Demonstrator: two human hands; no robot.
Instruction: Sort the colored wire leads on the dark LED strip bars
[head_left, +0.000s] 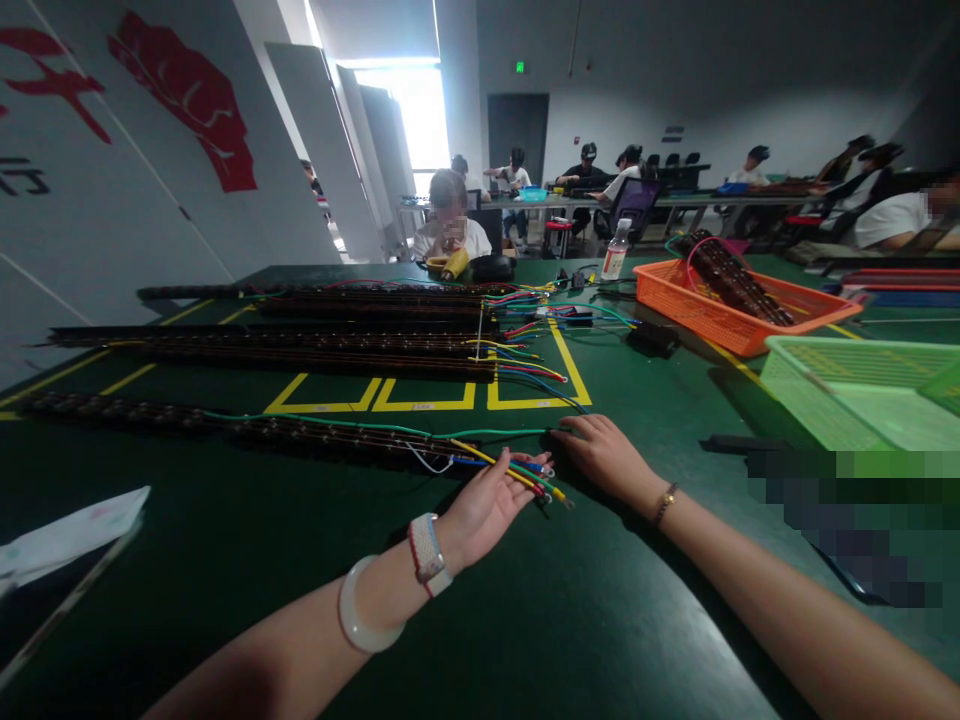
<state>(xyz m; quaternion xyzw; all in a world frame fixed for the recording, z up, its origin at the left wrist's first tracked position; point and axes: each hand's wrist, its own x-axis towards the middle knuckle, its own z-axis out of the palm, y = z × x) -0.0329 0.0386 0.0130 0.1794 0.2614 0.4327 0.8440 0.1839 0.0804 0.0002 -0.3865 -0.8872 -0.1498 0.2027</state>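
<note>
Risk, as we judge it: nothing is gripped. The near strip [247,428] lies loose on the bench [525,620]. Our left hand [480,510] is at the strip's right end, fingers spread and slack. The coloured wire bundle [525,472] is only draped over the fingertips, not pinched. Our right hand [604,455], just right of it, is palm down, fingers flat and released, tips touching the end of the green wire [495,434]. So the bundle can slip off and the leads tangle. Any tug on the wires would skew the strip or strain the joints at its end. The green wire could snag on a wristband.

Orientation: the strip is long, thin and black, lying flat about midway between the near and far edges. Its long axis runs left to right, roughly parallel to the near edge. The wired end points right, toward our hands.

Around it, left to right:
- white paper [71,530] at the left edge
- more strips [315,350] behind the near one, same heading
- yellow tape boxes [427,405]
- orange basket [705,330] and green basket [825,420] toward the right edge, well apart from the hands
</note>
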